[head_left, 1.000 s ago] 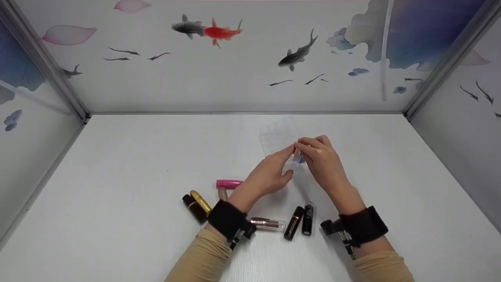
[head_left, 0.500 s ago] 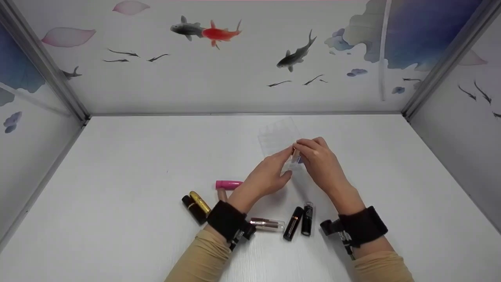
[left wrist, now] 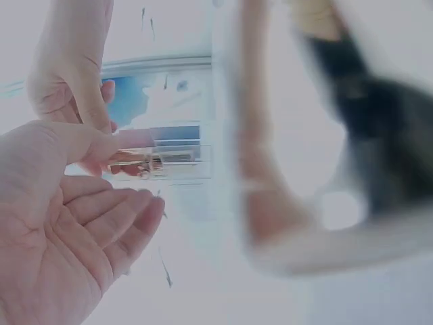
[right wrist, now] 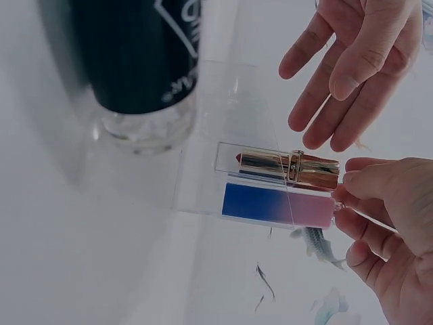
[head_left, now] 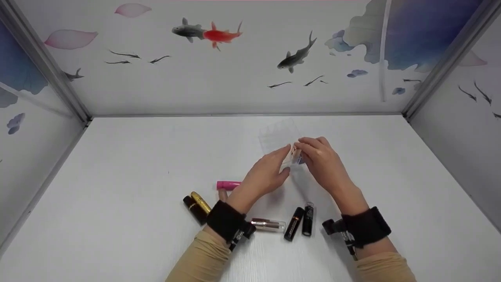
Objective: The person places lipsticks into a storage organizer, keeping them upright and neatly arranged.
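A clear divided organizer stands on the white table. In the right wrist view, a gold lipstick with a clear cap stands in it beside a blue-and-pink tube. My right hand pinches the gold lipstick's base end; in the right wrist view its thumb and fingers are at that end. My left hand is just left of the lipstick with fingers extended, holding nothing. In the left wrist view its thumb overlaps the lipstick, so contact there is unclear.
Nearer the body lie a pink tube, a gold tube, a black tube, a silver lipstick with clear cap and two black tubes, one gold-banded, the other clear-ended. A brownish tube is partly hidden by the left wrist.
My left fingertips have drawn slightly away to the left from the lipstick, opening a small gap from the right hand. The right hand stays almost in place.
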Available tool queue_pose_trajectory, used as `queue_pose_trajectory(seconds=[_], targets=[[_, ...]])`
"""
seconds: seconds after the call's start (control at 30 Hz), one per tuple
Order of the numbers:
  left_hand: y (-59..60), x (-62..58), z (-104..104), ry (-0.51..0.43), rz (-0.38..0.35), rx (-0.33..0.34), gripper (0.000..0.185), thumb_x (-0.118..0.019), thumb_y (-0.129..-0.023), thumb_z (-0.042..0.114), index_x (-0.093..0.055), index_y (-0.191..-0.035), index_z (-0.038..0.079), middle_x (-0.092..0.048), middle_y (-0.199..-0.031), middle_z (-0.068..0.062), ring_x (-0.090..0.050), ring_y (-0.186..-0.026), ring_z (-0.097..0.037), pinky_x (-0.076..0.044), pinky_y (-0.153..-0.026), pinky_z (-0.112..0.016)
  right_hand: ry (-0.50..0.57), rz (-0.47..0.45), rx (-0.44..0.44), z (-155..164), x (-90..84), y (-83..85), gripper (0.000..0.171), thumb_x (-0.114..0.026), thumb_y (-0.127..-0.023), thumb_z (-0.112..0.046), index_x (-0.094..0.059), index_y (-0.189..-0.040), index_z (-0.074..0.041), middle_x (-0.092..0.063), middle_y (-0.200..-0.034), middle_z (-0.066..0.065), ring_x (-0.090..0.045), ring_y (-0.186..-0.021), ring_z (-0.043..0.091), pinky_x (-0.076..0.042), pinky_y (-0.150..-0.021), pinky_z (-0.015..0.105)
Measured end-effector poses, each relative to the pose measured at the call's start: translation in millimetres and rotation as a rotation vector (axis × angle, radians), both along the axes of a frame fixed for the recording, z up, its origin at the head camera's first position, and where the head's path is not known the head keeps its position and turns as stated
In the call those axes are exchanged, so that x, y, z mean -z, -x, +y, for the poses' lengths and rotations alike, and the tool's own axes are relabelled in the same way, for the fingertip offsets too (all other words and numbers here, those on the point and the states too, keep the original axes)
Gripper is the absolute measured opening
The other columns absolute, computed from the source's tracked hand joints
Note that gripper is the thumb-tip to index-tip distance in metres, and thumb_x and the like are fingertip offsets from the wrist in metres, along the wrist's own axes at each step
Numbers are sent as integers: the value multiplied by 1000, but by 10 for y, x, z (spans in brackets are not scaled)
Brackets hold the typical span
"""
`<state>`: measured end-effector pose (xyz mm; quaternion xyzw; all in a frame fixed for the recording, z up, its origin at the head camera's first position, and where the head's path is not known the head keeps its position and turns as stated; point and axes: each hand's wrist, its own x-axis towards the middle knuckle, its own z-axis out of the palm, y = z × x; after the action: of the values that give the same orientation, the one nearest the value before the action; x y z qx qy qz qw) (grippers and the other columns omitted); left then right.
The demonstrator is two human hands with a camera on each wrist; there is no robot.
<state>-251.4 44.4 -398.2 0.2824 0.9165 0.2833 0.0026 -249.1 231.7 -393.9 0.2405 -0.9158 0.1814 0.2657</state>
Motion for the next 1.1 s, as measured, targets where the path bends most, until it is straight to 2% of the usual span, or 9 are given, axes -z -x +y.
queue_pose_trajectory(seconds=[0.2, 0.37, 0.5, 0.6, 0.83, 0.93, 1.1], targets=[[-66, -77, -16, 18, 38, -63, 47, -58, -100, 19, -51, -146, 13, -60, -144, -4, -56, -134, -20, -46, -112, -35, 27, 28, -14, 28, -54, -33, 23, -68, -90, 2, -73, -112, -3, -70, -118, 15, -62, -103, 32, -58, -86, 41], [-130, -114, -42, 11, 45, -52, 26, -59, -98, 17, -66, -123, 14, -71, -118, -2, -67, -109, -16, -56, -93, -31, 29, 17, -12, 42, -81, -69, 21, -69, -90, 1, -73, -110, -4, -71, -112, 14, -62, -100, 31, -57, -82, 41], [-188, -159, -80, 37, 22, -34, 15, -60, -98, 19, -69, -109, 14, -72, -102, -1, -67, -94, -14, -56, -82, -28, 27, -25, -29, 52, -120, -99, 18, -69, -91, -1, -73, -108, -4, -72, -105, 13, -64, -95, 30, -56, -77, 41], [-233, -192, -112, 83, 6, -14, 12, -63, -97, 23, -69, -102, 14, -71, -96, 0, -64, -88, -13, -55, -78, -28, 8, -124, -65, 71, -164, -138, 16, -70, -90, -1, -73, -105, -4, -73, -98, 12, -67, -88, 27, -56, -75, 40], [-365, -201, -109, 216, -74, 30, 24, -68, -94, 38, -68, -99, 14, -69, -88, 2, -58, -77, -11, -50, -68, -26, -118, -463, -146, 126, -245, -277, 18, -66, -91, -1, -71, -109, 0, -74, -95, 11, -69, -84, 24, -56, -75, 40], [-425, -180, -87, 266, -94, 36, 30, -69, -92, 43, -69, -99, 14, -69, -87, 2, -58, -76, -12, -49, -67, -26, -156, -535, -181, 135, -252, -335, 19, -66, -91, -1, -71, -109, 1, -74, -96, 12, -69, -85, 24, -57, -76, 40], [-546, -132, -52, 337, -118, 47, 38, -70, -89, 50, -69, -103, 14, -70, -92, 1, -61, -81, -14, -51, -70, -29, -214, -613, -221, 132, -228, -419, 19, -70, -88, 2, -71, -107, 2, -74, -98, 14, -69, -88, 26, -58, -80, 44]])
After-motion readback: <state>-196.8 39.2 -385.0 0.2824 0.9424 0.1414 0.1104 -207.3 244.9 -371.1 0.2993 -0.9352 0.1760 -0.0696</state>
